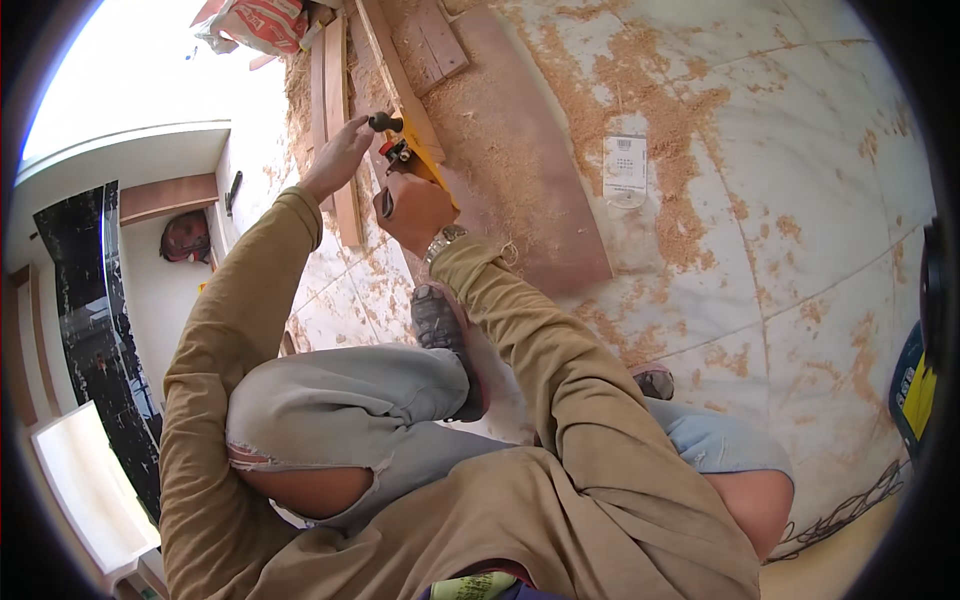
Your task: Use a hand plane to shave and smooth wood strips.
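A yellow hand plane [432,168] with a black front knob and red part lies along a narrow wooden strip [385,60] on a dusty brown board [540,220]. My right hand [415,210], wearing a metal watch at the wrist, is closed around the plane's rear handle. My left hand [335,160] is at the plane's front end, its fingers curled at the black knob. More planks [340,220] lie just left of the plane.
Sawdust and shavings cover parts of the marble tiles [830,150]. A clear plastic wrapper [625,165], a red-and-white sack [260,25], loose cables [840,515], a dark yellow-labelled object [910,380] and a glossy black panel [100,320] surround me. My bent knees are below my arms.
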{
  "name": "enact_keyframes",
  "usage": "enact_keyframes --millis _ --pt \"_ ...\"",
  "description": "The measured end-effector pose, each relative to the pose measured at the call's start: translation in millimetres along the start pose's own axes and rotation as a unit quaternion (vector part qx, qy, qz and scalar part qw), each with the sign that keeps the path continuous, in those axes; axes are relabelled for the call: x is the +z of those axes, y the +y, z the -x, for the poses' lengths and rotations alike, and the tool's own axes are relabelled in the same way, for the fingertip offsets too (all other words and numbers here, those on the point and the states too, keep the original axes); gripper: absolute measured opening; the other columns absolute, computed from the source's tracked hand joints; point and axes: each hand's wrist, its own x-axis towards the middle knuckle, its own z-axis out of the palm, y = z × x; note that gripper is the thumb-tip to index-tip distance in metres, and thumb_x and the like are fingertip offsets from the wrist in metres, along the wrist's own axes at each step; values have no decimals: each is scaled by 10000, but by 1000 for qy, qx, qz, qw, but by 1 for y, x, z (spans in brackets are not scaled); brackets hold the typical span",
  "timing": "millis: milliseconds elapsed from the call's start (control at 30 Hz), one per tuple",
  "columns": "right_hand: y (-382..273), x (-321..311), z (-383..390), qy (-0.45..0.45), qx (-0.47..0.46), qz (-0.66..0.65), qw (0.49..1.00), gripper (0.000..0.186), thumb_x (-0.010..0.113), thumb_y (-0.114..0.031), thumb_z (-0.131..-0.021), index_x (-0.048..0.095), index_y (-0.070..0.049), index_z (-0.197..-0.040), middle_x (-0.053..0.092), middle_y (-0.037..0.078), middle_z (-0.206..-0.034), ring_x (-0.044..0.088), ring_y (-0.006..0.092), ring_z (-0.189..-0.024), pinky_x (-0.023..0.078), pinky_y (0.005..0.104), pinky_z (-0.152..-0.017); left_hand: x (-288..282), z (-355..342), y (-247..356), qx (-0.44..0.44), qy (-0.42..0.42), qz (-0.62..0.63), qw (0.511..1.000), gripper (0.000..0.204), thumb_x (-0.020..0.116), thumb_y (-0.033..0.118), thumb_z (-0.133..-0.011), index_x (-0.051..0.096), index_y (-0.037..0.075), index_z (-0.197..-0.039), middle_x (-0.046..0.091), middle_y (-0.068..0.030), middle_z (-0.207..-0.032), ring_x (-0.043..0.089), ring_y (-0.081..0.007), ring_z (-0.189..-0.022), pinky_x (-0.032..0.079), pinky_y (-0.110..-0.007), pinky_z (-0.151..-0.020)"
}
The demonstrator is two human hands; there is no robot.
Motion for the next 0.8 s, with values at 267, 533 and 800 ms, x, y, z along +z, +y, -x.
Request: enact_keyframes --millis 267,533,800 --pt "0 -16 39 -16 -62 0 998 225 668 -269 -857 634 -54 -803 657 155 -756 679 356 -709 547 452 -638 32 42 9 -24 92 257 962 555 479 435 -1075 474 67 -1490 632 -97 -1297 584 -201 -1186 464 -396 -1001" --pt "19 -42 30 -36 -72 5 997 240 690 -179 -853 563 -39 -704 583 175 -658 623 368 -605 486 436 -554 73 -21 -8 113 140 312 933 215 618 202 -990 720 12 -994 657 -30 -786 589 -90 -731 493 -271 -680" --pt "11 -57 32 -54 -55 43 996 233 667 -91 -884 562 -33 -684 515 134 -592 544 289 -496 420 393 -492 120 -31 8 193 203 519 808 213 507 44 -898 716 12 -878 626 -15 -677 572 -83 -614 471 -256 -577"
